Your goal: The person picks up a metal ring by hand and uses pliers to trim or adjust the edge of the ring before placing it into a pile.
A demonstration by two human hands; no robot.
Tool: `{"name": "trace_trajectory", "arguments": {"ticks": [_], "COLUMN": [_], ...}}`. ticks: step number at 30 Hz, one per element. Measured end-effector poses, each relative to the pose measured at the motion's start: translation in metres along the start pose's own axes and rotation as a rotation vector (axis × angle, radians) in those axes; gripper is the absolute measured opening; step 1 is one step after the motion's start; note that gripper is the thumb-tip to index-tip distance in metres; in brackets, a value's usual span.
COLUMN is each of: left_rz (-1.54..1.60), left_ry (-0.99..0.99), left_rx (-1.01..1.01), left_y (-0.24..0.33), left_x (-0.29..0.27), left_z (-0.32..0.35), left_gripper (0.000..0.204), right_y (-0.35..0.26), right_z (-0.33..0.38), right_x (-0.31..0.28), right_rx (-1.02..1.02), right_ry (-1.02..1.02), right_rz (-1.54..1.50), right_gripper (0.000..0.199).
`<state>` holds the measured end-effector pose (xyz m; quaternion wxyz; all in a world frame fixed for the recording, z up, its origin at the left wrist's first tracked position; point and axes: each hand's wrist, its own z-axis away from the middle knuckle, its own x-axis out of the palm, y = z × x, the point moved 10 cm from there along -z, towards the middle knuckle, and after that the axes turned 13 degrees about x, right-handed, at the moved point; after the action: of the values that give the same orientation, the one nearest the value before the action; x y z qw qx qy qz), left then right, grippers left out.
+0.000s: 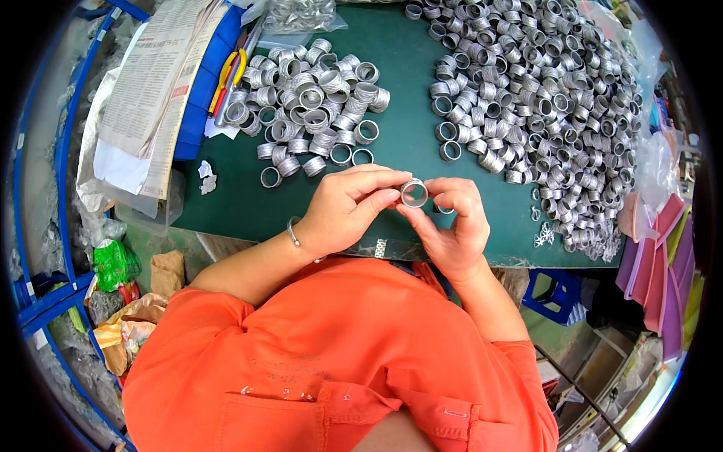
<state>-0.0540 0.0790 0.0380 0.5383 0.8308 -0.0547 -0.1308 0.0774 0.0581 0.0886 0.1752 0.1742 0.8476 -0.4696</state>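
Both hands meet over the near edge of the green desk (407,113), left hand (343,211) and right hand (452,226) pinching one threaded metal ring (413,193) between fingertips, open end up as if for inspection, between the smaller ring pile (312,98) far left and the bigger heap (542,98) far right.

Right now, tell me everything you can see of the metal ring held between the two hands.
The ring is a short, silvery metal band, ribbed or threaded outside as far as can be told, hollow, with its round opening facing the camera. It hangs above the near edge of the green table, pinched between the fingertips of the left hand and the right hand. Nothing else touches it.
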Motion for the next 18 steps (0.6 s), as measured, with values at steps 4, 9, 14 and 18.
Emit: {"name": "trace_trajectory", "arguments": {"ticks": [4,9,14,18], "left_rz": [-0.022,-0.034,0.012,-0.027], "left_ry": [0.019,0.001,0.005,0.0], "left_rx": [0.034,0.032,0.056,0.081], "left_y": [0.003,0.005,0.004,0.008], "left_x": [-0.002,-0.001,-0.001,-0.003], "left_z": [-0.001,-0.003,-0.005,-0.005], "left_gripper": [0.021,0.021,0.02,0.02], "right_y": [0.002,0.01,0.021,0.021], "right_z": [0.0,0.0,0.003,0.004], "right_x": [0.0,-0.002,-0.001,0.0], "right_rx": [0.013,0.058,0.159,0.156], "right_ry": [0.004,0.02,-0.006,-0.024], "right_rz": [-0.007,-0.053,-0.146,-0.15], "right_gripper": [0.043,0.044,0.044,0.044]}}
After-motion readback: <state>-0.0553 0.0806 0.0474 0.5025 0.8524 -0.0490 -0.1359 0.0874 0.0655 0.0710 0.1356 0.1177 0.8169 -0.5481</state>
